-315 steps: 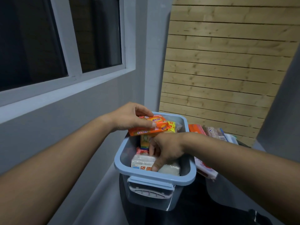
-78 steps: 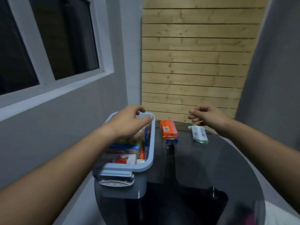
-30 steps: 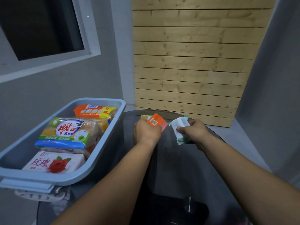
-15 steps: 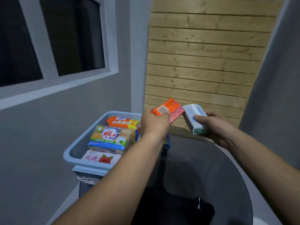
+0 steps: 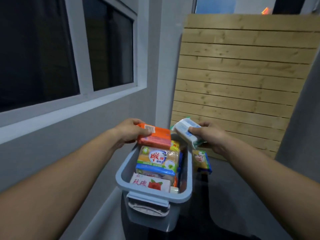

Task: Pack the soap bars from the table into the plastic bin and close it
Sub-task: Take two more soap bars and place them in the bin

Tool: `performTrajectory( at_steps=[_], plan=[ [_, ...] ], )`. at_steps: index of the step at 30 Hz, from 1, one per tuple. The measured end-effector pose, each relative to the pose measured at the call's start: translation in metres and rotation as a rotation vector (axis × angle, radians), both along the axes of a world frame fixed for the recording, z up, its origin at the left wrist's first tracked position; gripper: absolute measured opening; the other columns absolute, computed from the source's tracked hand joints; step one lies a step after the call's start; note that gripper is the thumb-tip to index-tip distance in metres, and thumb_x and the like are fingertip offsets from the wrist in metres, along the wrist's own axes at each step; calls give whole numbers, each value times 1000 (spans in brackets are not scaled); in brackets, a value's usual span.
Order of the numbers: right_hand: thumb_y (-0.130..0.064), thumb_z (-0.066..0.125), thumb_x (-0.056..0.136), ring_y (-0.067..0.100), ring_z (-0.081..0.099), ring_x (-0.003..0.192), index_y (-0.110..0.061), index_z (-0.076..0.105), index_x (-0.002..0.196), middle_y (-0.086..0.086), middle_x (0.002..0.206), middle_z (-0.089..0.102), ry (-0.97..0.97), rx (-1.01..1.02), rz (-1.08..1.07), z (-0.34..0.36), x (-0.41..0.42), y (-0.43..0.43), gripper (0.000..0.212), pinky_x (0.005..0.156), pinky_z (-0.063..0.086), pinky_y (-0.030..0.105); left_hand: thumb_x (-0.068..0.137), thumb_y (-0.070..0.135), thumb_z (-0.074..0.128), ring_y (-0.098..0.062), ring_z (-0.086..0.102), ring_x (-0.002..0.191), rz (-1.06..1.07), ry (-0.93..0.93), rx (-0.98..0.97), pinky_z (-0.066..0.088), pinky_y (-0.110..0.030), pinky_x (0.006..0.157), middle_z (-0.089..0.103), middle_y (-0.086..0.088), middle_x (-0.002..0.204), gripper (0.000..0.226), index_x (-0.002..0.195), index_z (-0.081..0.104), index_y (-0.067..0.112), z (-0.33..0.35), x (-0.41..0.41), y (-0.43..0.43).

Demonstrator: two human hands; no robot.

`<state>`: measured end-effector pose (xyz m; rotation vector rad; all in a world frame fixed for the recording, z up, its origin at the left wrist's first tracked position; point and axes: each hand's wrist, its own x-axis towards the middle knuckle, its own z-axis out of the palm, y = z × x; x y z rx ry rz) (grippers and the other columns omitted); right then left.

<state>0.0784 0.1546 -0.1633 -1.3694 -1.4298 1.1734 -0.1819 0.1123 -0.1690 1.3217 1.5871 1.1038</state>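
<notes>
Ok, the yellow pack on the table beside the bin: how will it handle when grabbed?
The yellow pack looks like a blocky wrapped bar, so probably stiff, not floppy. Its glossy film may be slippery on the shiny dark table. Flat-sided, it should slide rather than roll if pushed.

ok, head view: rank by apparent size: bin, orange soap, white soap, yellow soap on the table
1. bin
2. orange soap and white soap: look alike, not ranked
3. yellow soap: smallest

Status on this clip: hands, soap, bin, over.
Left hand grips orange soap bar over bin. Right hand grips white soap bar near its far corner. Yellow bar on table, outside bin. Nothing blocks bin opening.
</notes>
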Motion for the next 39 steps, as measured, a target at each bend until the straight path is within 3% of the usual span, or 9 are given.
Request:
performTrajectory(
  at_steps=[5,11,13,16,21,24,29,35,39],
  plan=[
    [-17,76,86,22,70,71,-15,64,109,15,96,75,2,15,37,-5,-6,17,26,62,57,33,82,26,79,-21,60,85,-146,127,-109,46,-32,77,69,-6,94,26,97,59,22,-2,-4,22],
    [-17,77,85,20,71,69,-13,66,112,13,94,76,-53,26,94,-9,-8,31,29,56,55,30,85,34,76,-23,71,100,-258,323,-56,57,-37,93,74,-8,105,40,113,63,9,-10,-4,33],
    [-15,76,86,19,71,70,-13,67,110,13,95,77,-46,34,119,-8,-10,33,26,57,55,29,87,34,74,-18,70,99,-285,369,-42,57,-34,90,73,-6,109,39,115,64,10,-12,-5,34],
    [-13,74,87,19,71,72,-17,68,103,11,93,76,-57,50,154,-7,-12,35,17,62,57,31,90,34,70,-13,69,94,-300,333,-69,56,-25,83,71,-3,108,37,120,64,14,-17,-10,34],
    [-13,71,90,25,70,82,-9,67,111,16,100,75,-107,59,190,-4,-18,46,22,73,57,37,97,32,60,-21,67,114,-367,262,-141,48,-39,107,73,-5,116,31,126,65,21,-22,-18,36],
    [-14,68,93,21,69,80,-3,68,112,15,99,73,-139,51,228,-3,-25,54,22,69,56,31,100,25,56,-23,62,121,-423,226,-178,42,-38,112,72,-5,119,30,128,65,20,-24,-20,39],
    [-19,63,96,23,71,91,-14,72,101,13,98,76,-236,50,317,-10,-41,62,11,89,56,42,99,26,58,-18,61,122,-495,269,-208,35,-40,117,72,-1,122,26,122,69,22,-23,-29,44],
    [-20,61,98,17,71,88,-16,73,106,7,98,77,-340,119,305,-13,-53,67,15,76,58,31,84,22,78,-23,51,128,-346,152,-85,38,-43,115,52,-4,138,65,140,47,27,-28,-35,52],
    [-23,54,102,15,71,88,-19,73,106,4,96,77,-405,138,301,-18,-53,68,20,77,58,29,95,34,63,-16,49,131,-350,50,-60,32,-39,119,52,2,142,60,150,41,23,-34,-25,55]
  ],
)
